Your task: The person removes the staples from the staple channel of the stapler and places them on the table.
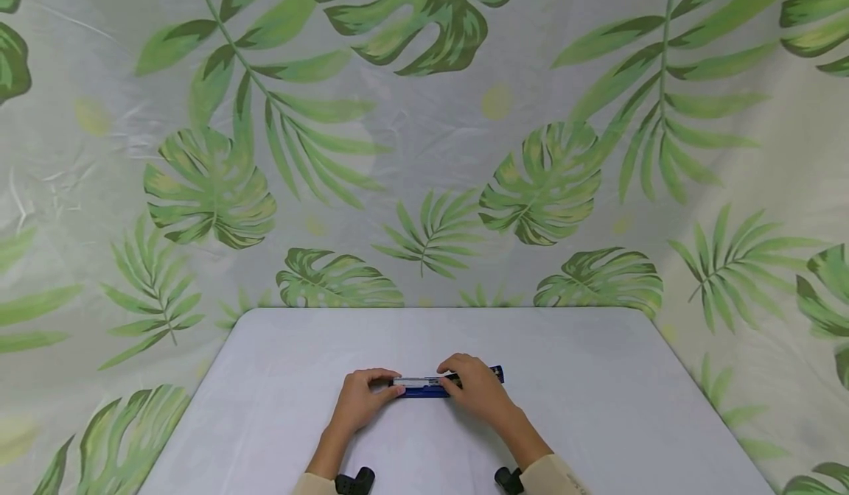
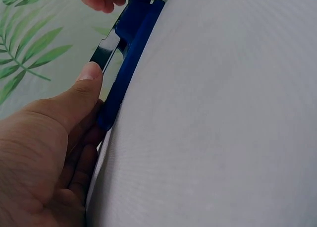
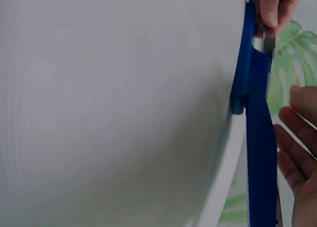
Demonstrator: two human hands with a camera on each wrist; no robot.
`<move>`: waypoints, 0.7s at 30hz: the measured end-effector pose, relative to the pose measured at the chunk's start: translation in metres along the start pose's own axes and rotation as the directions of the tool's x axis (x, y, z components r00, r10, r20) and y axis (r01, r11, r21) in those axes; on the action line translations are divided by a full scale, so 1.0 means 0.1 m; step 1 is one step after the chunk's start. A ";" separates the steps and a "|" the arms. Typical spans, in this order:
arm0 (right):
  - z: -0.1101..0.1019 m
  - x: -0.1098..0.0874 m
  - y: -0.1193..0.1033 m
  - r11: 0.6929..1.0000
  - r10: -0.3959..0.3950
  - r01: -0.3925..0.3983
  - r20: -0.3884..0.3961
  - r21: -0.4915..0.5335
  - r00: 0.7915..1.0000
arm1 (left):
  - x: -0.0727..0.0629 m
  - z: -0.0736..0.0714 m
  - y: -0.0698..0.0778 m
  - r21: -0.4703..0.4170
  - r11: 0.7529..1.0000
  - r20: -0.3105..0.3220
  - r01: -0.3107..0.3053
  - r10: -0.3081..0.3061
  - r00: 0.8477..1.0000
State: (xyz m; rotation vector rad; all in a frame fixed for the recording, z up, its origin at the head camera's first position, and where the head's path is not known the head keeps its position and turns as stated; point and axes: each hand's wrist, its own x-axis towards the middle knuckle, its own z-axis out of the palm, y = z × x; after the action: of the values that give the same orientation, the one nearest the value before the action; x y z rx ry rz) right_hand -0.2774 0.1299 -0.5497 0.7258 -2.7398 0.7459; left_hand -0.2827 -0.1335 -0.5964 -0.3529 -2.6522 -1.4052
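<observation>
A blue stapler (image 1: 424, 392) lies across the table in the head view, its top arm (image 3: 261, 157) swung back to the right. The metal staple channel (image 1: 413, 381) is exposed. My left hand (image 1: 361, 401) holds the stapler's left end, the thumb (image 2: 90, 78) against the channel's tip and the other fingers partly hidden behind. Over the hinge side hovers my right hand (image 1: 483, 390). In the right wrist view its fingers (image 3: 294, 152) are loosely bent and stand a little apart from the blue body. Whether any staples sit in the channel is unclear.
The table (image 1: 298, 348) has a white cover and rounded far corners. Behind it hangs a leaf-patterned cloth (image 1: 424, 156). Dark wrist cameras (image 1: 356, 482) are strapped on both wrists, close above the tabletop.
</observation>
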 end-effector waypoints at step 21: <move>0.27 0.00 -0.11 0.998 0.003 -0.004 -0.019 -0.060 1.000 | -0.01 0.00 -0.01 0.006 1.000 -0.001 -0.002 0.002 1.000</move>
State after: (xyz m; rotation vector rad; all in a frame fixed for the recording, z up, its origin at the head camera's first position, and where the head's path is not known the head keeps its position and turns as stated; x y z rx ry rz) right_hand -0.2735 0.1075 -0.5678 0.6974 -2.7347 0.6642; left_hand -0.2824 -0.1337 -0.5971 -0.3539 -2.6542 -1.3967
